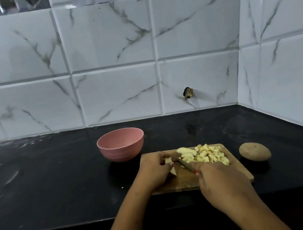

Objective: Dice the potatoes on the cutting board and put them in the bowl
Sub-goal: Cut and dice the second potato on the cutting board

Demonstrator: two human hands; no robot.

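On my feed, a pale potato piece [169,166] sits at the left end of the wooden cutting board [229,172], pinched under the curled fingers of the left hand [154,170]. The right hand [221,181] is wrapped round the handle of a knife [183,164], with the blade angled against that piece. Behind the blade, a heap of diced potato [209,155] and a few slices [186,151] fill the board's far half. A pink bowl [121,145] stands just beyond the board's left corner; I see nothing inside it. A whole unpeeled potato [254,151] lies just right of the board on the black countertop [49,176]. White marbled tiles [108,43] rise behind.
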